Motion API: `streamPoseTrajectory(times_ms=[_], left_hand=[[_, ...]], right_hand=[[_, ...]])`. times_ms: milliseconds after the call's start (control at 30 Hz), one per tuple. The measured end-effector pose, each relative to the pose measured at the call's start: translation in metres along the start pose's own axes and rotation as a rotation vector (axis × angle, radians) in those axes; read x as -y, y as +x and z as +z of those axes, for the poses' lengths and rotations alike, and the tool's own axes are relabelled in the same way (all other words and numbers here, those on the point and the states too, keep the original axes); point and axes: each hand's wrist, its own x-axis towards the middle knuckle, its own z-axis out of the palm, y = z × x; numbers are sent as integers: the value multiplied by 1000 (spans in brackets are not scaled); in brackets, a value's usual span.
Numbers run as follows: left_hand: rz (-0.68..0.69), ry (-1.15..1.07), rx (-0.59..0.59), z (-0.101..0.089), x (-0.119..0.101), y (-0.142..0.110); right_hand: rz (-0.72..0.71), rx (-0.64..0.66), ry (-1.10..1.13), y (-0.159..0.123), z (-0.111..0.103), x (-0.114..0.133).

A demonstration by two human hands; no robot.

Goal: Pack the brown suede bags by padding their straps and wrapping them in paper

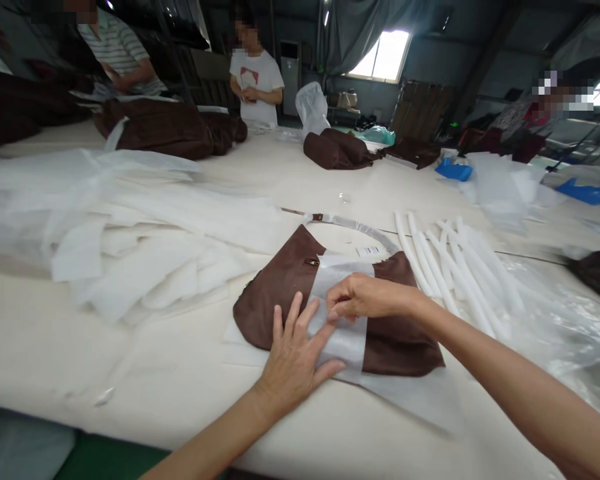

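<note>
A brown handbag (400,343) lies flat on the table in front of me, over a sheet of thin white paper (415,397). Around its middle runs a band of translucent white wrapping paper (347,343). My left hand (295,350) rests on the bag and the band with fingers spread. Over the band, my right hand (363,297) is curled with its fingertips pinched close to my left fingers; what it pinches, if anything, is hidden. The bag's strap (360,227), partly wrapped in clear film, arches behind it, near a small white tag (369,251).
White paper sheets (155,267) are heaped at left. Several white foam tubes (450,267) and clear plastic bags (555,320) lie at right. More brown bags (335,148) sit farther back. Co-workers (257,77) stand across the table (180,400).
</note>
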Motion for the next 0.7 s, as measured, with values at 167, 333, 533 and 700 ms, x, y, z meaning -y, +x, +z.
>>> streamPoseTrajectory(times_ms=[167,333,533,700], left_hand=[[-19,-50,-38,1,0,-2],[-23,-87,-10,0,1,0],[8,-50,49,-5,1,3],[48,-27,28,-1,5,-1]], right_hand=[[120,63,-388,25,-9,6],[148,50,-698,37,-1,16],[279,-233,-800,36,3,7],[586,-920,-621,-33,-7,-29]])
